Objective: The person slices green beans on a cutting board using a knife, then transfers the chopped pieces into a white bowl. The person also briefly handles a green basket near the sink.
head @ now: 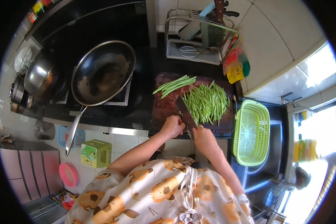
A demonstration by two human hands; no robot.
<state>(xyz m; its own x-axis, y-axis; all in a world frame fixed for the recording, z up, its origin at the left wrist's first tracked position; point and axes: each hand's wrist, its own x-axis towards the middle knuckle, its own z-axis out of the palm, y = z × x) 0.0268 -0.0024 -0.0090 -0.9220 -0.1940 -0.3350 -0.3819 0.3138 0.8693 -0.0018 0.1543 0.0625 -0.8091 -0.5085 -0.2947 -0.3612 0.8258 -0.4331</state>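
My right hand (205, 139) grips the handle end of a Chinese cleaver (186, 111), whose broad dark blade points away from me. My left hand (173, 127) is curled beside the blade at the near edge of the cutting board (165, 112); whether its fingers pinch anything is hidden. Small pale bits cling to the blade. Right of the cleaver lies a heap of cut green beans (208, 103) in thin slivers. Several whole green beans (175, 84) lie together at the board's far left.
A wok (103, 72) sits on the stove, its handle jutting towards me. Right of the board, a green plastic basket (252, 133) rests at the sink (264, 156). Behind stands a metal knife rack (194, 58). A green stool (96, 154) and a pink basin (68, 175) are on the floor.
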